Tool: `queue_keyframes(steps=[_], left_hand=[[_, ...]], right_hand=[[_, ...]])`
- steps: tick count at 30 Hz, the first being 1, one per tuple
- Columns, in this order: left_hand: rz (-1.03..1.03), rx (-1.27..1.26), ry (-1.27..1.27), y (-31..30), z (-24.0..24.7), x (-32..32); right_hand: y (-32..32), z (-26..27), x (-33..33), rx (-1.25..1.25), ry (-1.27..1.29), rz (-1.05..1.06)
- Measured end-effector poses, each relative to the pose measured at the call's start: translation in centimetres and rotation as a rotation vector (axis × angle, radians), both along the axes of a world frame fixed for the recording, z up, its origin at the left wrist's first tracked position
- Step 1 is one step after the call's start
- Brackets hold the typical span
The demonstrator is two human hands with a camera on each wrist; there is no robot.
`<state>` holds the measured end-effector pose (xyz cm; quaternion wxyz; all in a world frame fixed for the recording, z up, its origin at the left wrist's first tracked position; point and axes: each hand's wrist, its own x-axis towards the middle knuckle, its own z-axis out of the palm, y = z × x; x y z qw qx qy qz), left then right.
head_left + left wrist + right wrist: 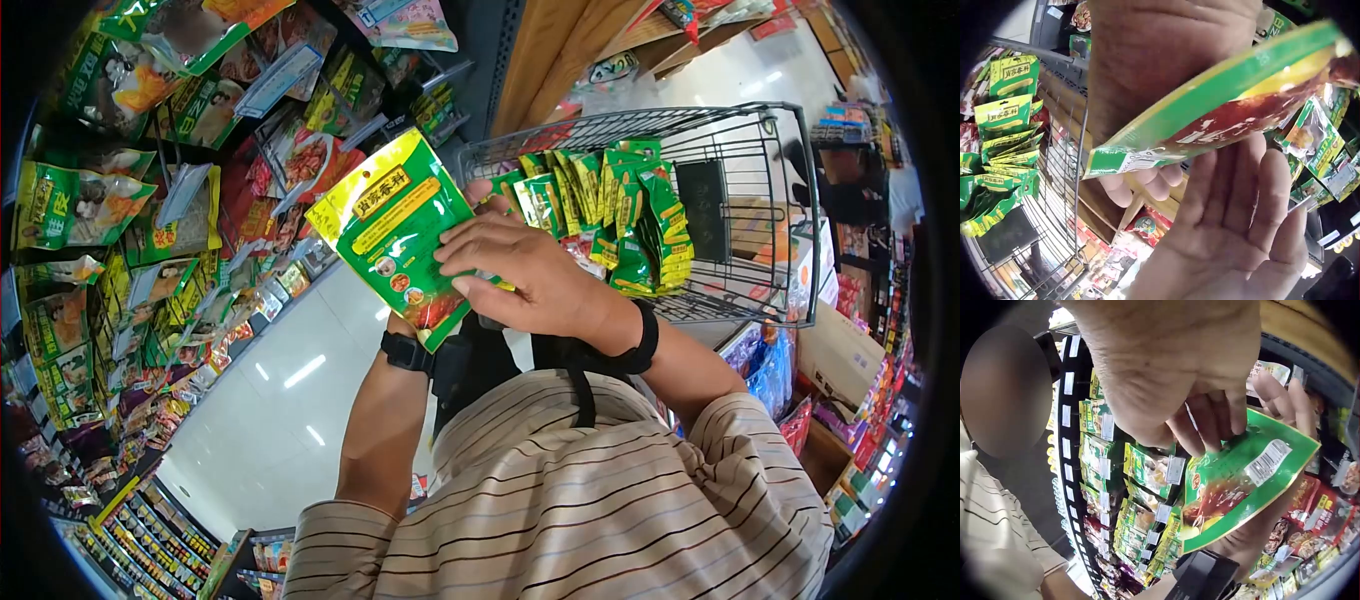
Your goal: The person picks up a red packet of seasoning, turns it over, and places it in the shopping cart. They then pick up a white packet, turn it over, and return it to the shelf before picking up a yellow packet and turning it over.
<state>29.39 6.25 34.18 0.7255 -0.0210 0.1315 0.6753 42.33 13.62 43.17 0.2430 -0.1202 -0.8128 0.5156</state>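
Note:
A green and yellow spice packet (385,235), printed with food pictures, is tilted before the person's chest in the head view. The left hand (1285,403) lies behind the packet and supports it, its extended fingers showing past the edge in the right wrist view; most of its palm is hidden. Fairly straight fingers of the right hand (530,275) touch the packet's printed face. A barcode (1269,461) shows near the packet's lower edge in the right wrist view.
Just beyond the right hand stands a wire shopping cart (800,215) holding many similar green and yellow packets (625,205). Hanging packaged foods (90,205) and price tags fill the shelf rack at the left. A wooden shelf (545,60) rises at the far side.

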Motion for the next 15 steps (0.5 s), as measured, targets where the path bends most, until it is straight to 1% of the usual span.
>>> queue_keyframes(steps=[3,5,9,10,12,13,15], left_hand=[[-0.029,-0.028,0.085,0.0,0.0,-0.6],[-0.050,-0.031,0.068,0.2,0.0,-1.0],[-0.008,0.053,0.069,0.4,2.3,-1.3],[0.031,0.001,0.220,0.3,2.0,-1.2],[0.114,-0.089,0.522,0.2,0.2,-1.2],[0.131,-0.244,0.613,0.3,-1.5,-1.4],[0.167,-0.340,0.683,0.3,-4.7,-2.5]], right_hand=[[0.1,0.0,0.0,-0.015,-0.001,-0.014],[0.2,-0.1,0.0,-0.024,-0.004,-0.022],[0.7,-0.6,-0.1,-0.025,-0.022,-0.007],[1.0,-0.9,-0.1,-0.017,-0.030,0.004],[1.3,-0.8,-0.2,-0.187,-0.137,-0.039],[1.5,-0.7,-0.3,-0.268,-0.191,-0.061],[1.7,-2.4,-1.1,-0.318,-0.094,-0.154]])
